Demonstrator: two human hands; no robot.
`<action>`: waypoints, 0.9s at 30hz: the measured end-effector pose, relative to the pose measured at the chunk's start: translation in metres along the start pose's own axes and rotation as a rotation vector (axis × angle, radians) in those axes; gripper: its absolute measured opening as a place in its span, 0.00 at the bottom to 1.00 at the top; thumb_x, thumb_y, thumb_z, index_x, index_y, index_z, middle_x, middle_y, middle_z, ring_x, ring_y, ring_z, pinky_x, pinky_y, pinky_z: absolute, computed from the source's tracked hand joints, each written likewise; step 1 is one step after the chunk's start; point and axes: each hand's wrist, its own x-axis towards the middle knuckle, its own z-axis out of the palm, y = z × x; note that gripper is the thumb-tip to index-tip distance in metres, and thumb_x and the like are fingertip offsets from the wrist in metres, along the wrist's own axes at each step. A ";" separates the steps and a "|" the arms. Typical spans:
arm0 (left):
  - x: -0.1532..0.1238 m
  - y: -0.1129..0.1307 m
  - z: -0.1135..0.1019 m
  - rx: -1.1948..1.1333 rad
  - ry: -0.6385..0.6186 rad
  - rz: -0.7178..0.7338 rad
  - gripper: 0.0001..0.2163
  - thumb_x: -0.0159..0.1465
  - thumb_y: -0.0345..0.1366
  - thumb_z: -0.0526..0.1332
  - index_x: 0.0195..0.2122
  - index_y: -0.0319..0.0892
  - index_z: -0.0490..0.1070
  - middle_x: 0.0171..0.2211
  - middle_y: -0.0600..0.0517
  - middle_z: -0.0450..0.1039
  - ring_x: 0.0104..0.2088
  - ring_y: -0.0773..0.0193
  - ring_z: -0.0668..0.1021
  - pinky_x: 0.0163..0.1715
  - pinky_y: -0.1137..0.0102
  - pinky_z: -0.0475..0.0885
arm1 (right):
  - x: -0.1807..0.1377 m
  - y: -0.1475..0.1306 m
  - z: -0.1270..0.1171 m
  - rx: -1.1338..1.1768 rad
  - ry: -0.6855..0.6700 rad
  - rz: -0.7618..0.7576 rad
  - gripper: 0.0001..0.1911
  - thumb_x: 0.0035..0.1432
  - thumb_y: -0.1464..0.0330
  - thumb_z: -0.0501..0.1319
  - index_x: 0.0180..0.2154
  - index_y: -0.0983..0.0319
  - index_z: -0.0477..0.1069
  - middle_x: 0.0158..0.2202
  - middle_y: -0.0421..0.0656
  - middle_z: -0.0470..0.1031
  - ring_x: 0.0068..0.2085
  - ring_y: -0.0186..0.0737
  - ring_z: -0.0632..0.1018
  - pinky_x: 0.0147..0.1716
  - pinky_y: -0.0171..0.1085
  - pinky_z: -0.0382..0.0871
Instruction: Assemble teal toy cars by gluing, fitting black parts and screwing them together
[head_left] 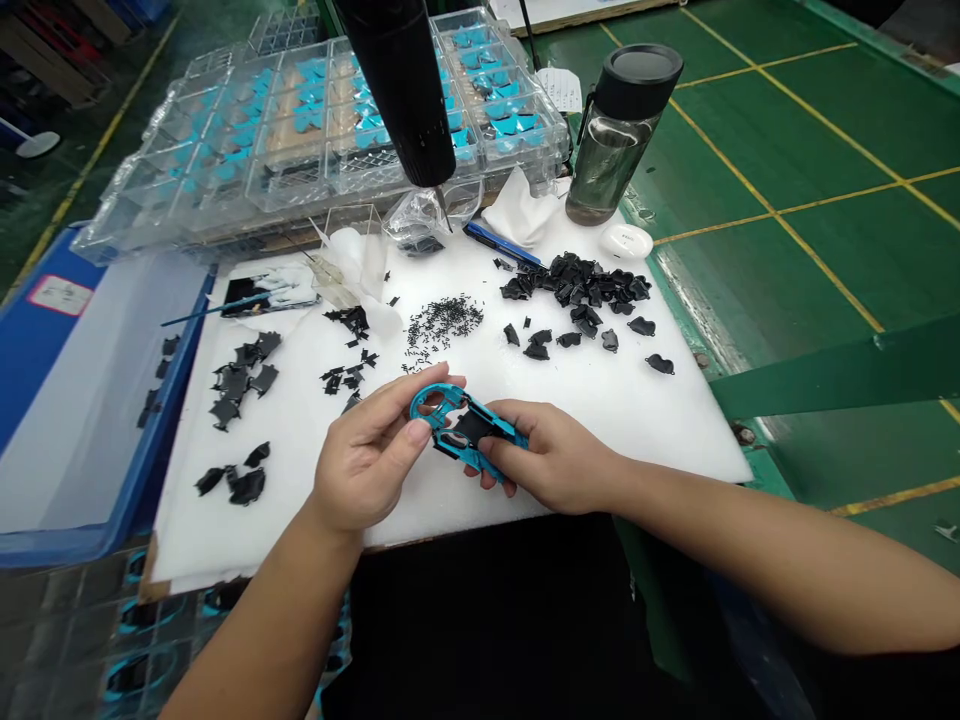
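Between my two hands, over the front of the white work surface (pixel 292 520), is a blue plastic frame (pixel 491 462) with a black insert (pixel 471 428) in its middle. My left hand (pixel 367 450) grips the rounded, ring-shaped end with thumb and fingers. On the other end, my right hand (pixel 551 455) is closed, its thumb on top near the black insert and its fingertips beneath. Just beyond the hands lies a pile of tiny black screws (pixel 446 325). To its left are small black plastic pieces (pixel 346 375).
A black electric screwdriver (pixel 401 90) hangs bit-down above the surface. Clear trays (pixel 300 170) of blue parts stand behind. A water bottle (pixel 619 135), a blue pen-like tool (pixel 501 243) and black parts (pixel 577 285) lie right. A blue bin (pixel 112 520) stands left.
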 end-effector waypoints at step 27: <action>0.006 -0.004 0.005 -0.195 -0.122 -0.038 0.26 0.64 0.47 0.64 0.61 0.47 0.67 0.56 0.40 0.74 0.52 0.49 0.79 0.50 0.55 0.77 | 0.000 0.003 0.001 0.737 -0.210 0.310 0.10 0.54 0.72 0.58 0.38 0.68 0.73 0.25 0.44 0.78 0.21 0.30 0.74 0.16 0.25 0.64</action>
